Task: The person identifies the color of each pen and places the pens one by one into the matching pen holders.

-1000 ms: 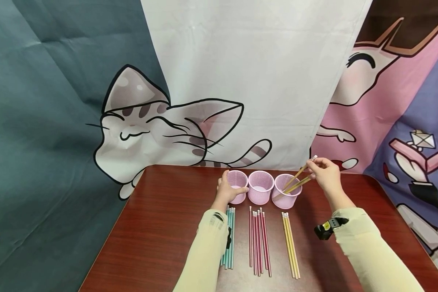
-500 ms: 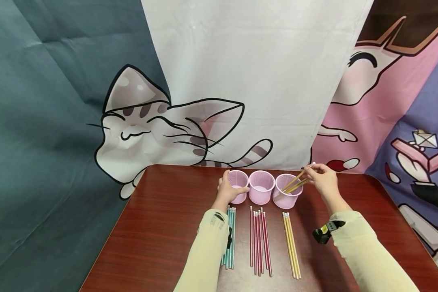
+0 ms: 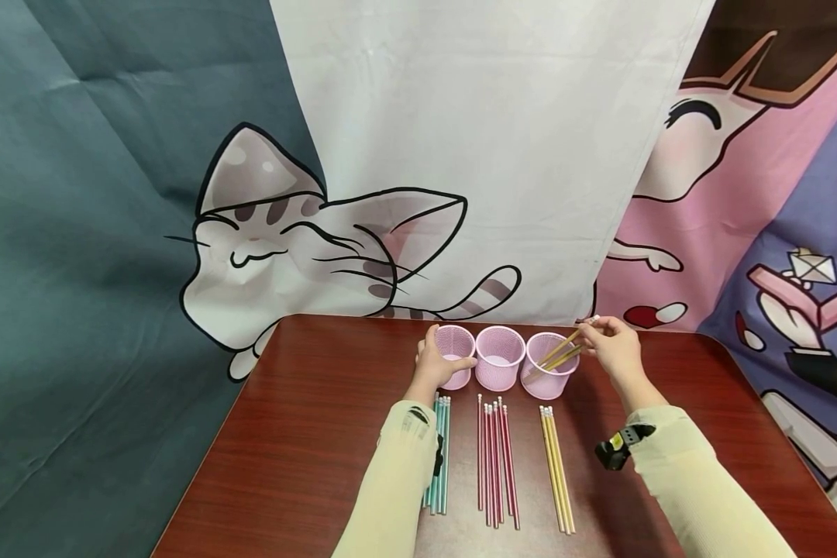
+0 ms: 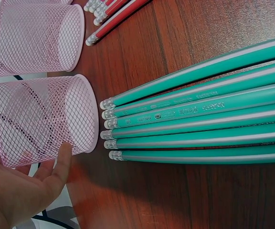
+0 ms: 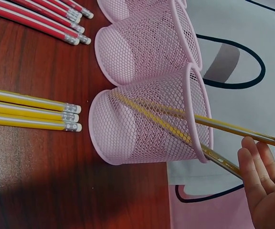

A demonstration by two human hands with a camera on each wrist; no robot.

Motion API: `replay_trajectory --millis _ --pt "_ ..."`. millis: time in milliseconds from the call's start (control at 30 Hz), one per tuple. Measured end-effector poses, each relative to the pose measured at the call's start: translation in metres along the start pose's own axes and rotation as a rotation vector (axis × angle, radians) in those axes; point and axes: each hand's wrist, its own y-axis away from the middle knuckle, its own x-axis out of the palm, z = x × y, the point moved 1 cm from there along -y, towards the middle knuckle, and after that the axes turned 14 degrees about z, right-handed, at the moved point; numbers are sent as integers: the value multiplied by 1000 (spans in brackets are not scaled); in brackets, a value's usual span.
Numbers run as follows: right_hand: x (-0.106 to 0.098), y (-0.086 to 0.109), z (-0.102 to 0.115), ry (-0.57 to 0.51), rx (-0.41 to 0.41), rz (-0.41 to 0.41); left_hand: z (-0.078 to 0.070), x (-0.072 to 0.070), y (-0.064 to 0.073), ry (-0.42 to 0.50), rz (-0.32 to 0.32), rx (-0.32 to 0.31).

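Three pink mesh pencil cups stand in a row at the back of the table. My left hand [image 3: 431, 366] grips the left cup [image 4: 44, 119], fingers around its far side and thumb across its front. In the right cup [image 3: 547, 386], yellow pencils lean toward the right rim, eraser ends up. My right hand [image 3: 615, 349] pinches one yellow pencil [image 5: 242, 130] near its eraser end, its lower part inside that cup. Another yellow pencil [image 5: 222, 161] passes behind my fingers in the right wrist view. The middle cup [image 3: 499, 377] stands between, touched by neither hand.
On the brown table [image 3: 307, 434], teal pencils [image 4: 195, 121] lie before the left cup, partly under my left sleeve. Several red pencils [image 3: 495, 465] lie before the middle cup, and three yellow pencils [image 3: 556, 473] before the right one. A printed cloth [image 3: 502, 155] hangs behind.
My right hand has moved a little left and down, and the pinched yellow pencil sits lower in the right cup. The left hand keeps its grip on the left cup.
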Motion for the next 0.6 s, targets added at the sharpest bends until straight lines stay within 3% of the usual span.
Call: replay_trajectory --millis 333,600 --pt "-1 -1 -7 111 9 -4 0 -1 2 3 -9 11" --pt "1 2 -10 321 -3 -5 -1 0 2 -5 -3 8"
